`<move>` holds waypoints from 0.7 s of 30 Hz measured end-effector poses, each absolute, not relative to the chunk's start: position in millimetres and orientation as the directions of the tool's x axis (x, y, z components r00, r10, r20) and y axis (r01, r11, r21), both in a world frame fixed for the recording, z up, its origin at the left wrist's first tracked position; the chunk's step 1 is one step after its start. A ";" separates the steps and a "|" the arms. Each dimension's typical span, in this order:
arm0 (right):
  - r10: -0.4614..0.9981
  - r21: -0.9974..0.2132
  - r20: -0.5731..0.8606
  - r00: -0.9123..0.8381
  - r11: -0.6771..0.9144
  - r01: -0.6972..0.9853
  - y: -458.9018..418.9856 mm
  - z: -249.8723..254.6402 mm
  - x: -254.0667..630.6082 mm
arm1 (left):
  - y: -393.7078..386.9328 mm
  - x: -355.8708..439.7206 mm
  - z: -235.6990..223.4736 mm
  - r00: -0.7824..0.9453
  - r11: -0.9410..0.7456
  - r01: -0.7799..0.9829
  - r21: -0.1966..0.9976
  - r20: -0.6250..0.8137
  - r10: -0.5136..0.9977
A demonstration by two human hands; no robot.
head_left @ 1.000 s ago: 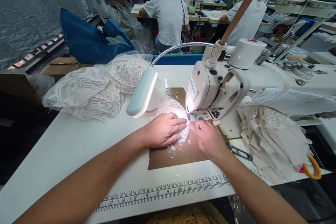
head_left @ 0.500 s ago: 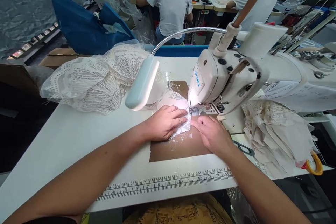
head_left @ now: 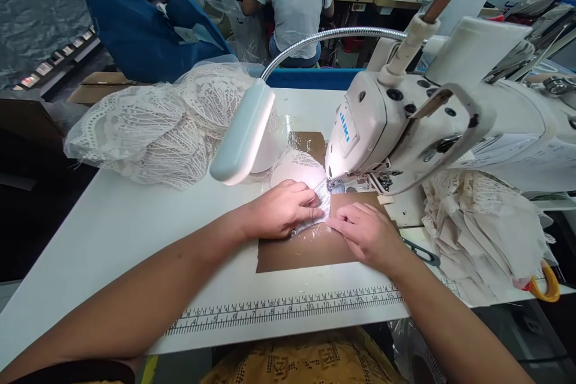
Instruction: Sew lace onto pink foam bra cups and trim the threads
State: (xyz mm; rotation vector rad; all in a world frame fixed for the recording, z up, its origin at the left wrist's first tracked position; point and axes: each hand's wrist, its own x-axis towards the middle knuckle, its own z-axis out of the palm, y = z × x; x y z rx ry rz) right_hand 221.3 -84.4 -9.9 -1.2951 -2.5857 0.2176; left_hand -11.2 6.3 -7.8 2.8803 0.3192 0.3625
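A pale bra cup with white lace (head_left: pixel 297 171) lies under the needle area of a white JUKI sewing machine (head_left: pixel 360 126). My left hand (head_left: pixel 288 209) presses on the cup from the left, its fingers closed together on the white lower part. From the right, my right hand (head_left: pixel 366 234) has its fingers curled in and its foremost fingertips at the fabric's lower right edge. What lies beneath those fingertips is hidden. A brown board (head_left: pixel 292 258) covered in clear film is under the cup and both hands.
A lamp head (head_left: pixel 243 135) hangs above the left hand. Lace pieces (head_left: pixel 148 126) in clear plastic are heaped at left. Stacked beige fabric pieces (head_left: pixel 486 234), orange-handled scissors (head_left: pixel 546 285) and a dark green tool (head_left: pixel 423 253) lie at right. A printed ruler (head_left: pixel 288 310) runs along the front edge.
The view has shifted slightly. My right fingertips sit a little lower along the fabric edge, and the cup's white lower part has turned slightly. Both hands stay at the cup.
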 end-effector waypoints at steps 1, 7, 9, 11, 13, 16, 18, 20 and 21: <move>0.801 -0.240 0.147 -0.580 0.598 0.765 -84.6 -9.9 221.6 | 6.2 -11.2 -7.6 0.948 -0.952 0.187 0.242 0.209 0.239; 0.799 -0.238 0.149 -0.582 0.600 0.763 -84.1 -10.0 222.2 | 5.6 -11.2 -7.5 0.959 -0.958 0.184 0.222 0.173 0.224; 0.804 -0.235 0.149 -0.576 0.595 0.769 -83.9 -9.6 221.7 | 5.2 -11.5 -7.5 0.961 -0.959 0.182 0.220 0.167 0.220; 0.809 -0.234 0.147 -0.569 0.588 0.774 -83.7 -9.2 221.1 | 4.8 -11.7 -7.5 0.961 -0.960 0.178 0.215 0.172 0.216; 0.809 -0.239 0.152 -0.568 0.588 0.773 -83.6 -9.2 220.8 | 4.5 -11.7 -7.9 0.960 -0.964 0.174 0.203 0.184 0.212; 0.803 -0.253 0.182 -0.567 0.595 0.762 -83.5 -10.3 221.1 | 4.4 -10.9 -9.1 0.958 -0.969 0.172 0.180 0.199 0.207; 0.798 -0.269 0.218 -0.562 0.603 0.751 -83.3 -11.5 221.6 | 4.5 -10.2 -9.8 0.959 -0.971 0.168 0.169 0.199 0.200; 0.796 -0.297 0.261 -0.546 0.604 0.740 -83.4 -12.6 222.2 | 4.6 -9.9 -10.1 0.962 -0.973 0.162 0.164 0.194 0.193; 0.799 -0.312 0.280 -0.532 0.600 0.737 -83.5 -12.7 222.5 | 4.7 -9.9 -10.1 0.963 -0.974 0.161 0.162 0.192 0.191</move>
